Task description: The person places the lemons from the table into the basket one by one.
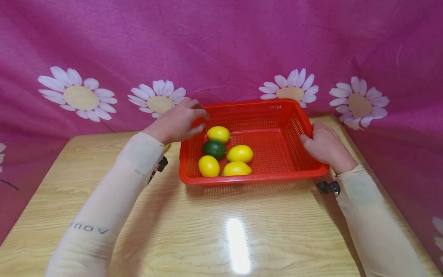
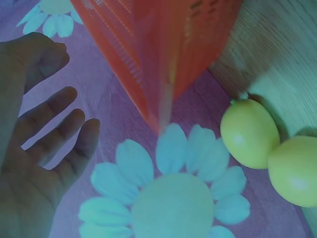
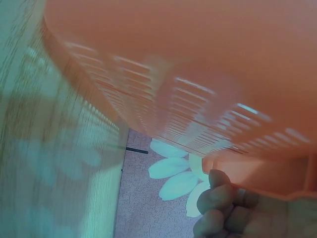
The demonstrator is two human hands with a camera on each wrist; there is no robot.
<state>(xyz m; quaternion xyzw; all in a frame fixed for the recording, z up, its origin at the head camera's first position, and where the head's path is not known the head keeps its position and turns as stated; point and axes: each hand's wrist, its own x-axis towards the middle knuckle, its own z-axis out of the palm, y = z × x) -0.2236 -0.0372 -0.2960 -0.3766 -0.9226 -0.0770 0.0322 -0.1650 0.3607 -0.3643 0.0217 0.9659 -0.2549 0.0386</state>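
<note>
A red plastic basket (image 1: 270, 179) with slotted walls stands at the back of the table. Inside its left part lie several yellow lemons (image 1: 240, 154) and one dark green, lemon-shaped fruit (image 1: 214, 149). My right hand (image 1: 323, 146) grips the basket's right rim, thumb on the inner side; in the right wrist view its curled fingers (image 3: 218, 206) show under the rim. Near the basket's back left corner hovers my left hand (image 1: 181, 121), fingers loosely bent and holding nothing. Outside the basket, two more lemons (image 2: 250, 134) lie on the table, mostly hidden behind the left wrist in the head view.
The wooden table (image 1: 194, 231) reflects a bright light in front of the basket. A pink cloth (image 1: 221, 50) with large white daisies hangs behind the table and at its sides. A small black wrist camera (image 1: 328, 187) sits under the right wrist.
</note>
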